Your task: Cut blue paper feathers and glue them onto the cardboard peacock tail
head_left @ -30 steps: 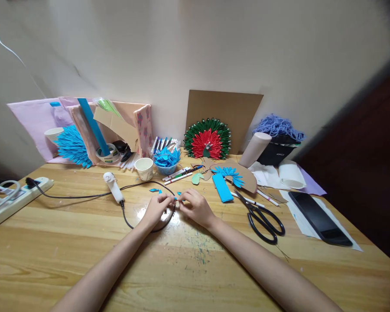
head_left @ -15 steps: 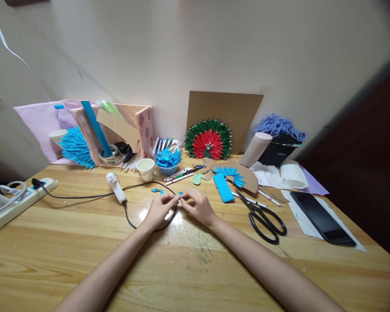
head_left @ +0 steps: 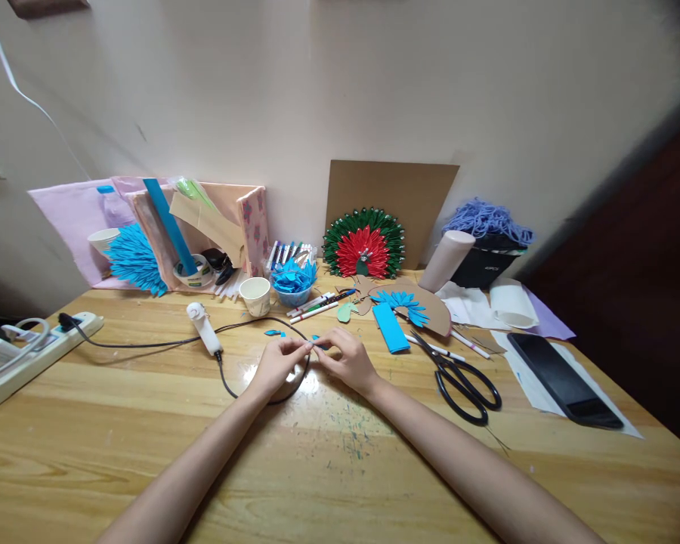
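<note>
My left hand (head_left: 279,364) and my right hand (head_left: 347,360) meet over the table, thumbs and forefingers pinched together. Between the fingertips is a small blue piece (head_left: 311,344), mostly hidden by the fingers; it resembles the loose blue petals (head_left: 273,332) lying just beyond my left hand. A black cord loops beneath the hands from a small white corded tool (head_left: 205,330) at the left. Behind the hands stand a paper cup (head_left: 255,297) and a bowl of blue petals (head_left: 293,279).
Black-handled scissors (head_left: 459,381), a folded blue strip (head_left: 391,328) and a cardboard fan shape (head_left: 436,308) with blue petals lie right. A phone (head_left: 564,380) rests farther right. A power strip (head_left: 39,359) sits left. A red-green peacock craft (head_left: 363,253) leans on cardboard behind.
Both hands stay nearly in place, still pinched together. The camera view has shifted very slightly; the things on the table have not moved.
</note>
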Tool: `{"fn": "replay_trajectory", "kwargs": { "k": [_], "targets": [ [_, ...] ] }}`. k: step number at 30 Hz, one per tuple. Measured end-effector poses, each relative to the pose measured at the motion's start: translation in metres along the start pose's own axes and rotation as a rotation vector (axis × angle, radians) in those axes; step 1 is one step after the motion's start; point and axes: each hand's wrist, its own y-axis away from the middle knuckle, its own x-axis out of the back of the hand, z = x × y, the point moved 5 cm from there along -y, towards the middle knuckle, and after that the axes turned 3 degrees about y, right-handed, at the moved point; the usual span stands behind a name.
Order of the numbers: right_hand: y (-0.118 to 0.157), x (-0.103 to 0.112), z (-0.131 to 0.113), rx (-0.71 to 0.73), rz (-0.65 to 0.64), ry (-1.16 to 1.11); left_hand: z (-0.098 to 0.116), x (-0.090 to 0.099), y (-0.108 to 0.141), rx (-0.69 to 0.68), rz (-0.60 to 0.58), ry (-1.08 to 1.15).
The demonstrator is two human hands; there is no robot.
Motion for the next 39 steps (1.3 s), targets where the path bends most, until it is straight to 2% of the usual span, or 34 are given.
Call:
{"fn": "replay_trajectory", "kwargs": {
  "k": [7,14,18,29,31,36,39],
  "targets": [
    [0.001,-0.001,0.005,-0.069,-0.001,-0.078,0.005,0.001,0.003,-0.049,0.068,-0.101],
    [0.0,0.0,0.005,-0.119,-0.008,-0.151,0.037,0.0,0.016,-0.392,0.114,-0.437],
    [0.0,-0.001,0.007,-0.138,-0.008,-0.135,0.043,-0.003,0.02,-0.457,0.1,-0.554],
    [-0.002,-0.001,0.002,-0.116,-0.064,-0.135,0.041,-0.008,0.022,-0.492,0.132,-0.631],
    [-0.002,-0.001,0.002,-0.116,-0.069,-0.152,0.04,-0.007,0.02,-0.455,0.123,-0.574],
    [-0.003,-0.003,0.009,-0.173,-0.071,-0.223,0.024,-0.005,0.011,-0.242,0.098,-0.321],
    [-0.002,-0.004,0.014,-0.228,-0.07,-0.274,0.019,-0.003,0.009,-0.201,0.126,-0.267]
  ]
}}
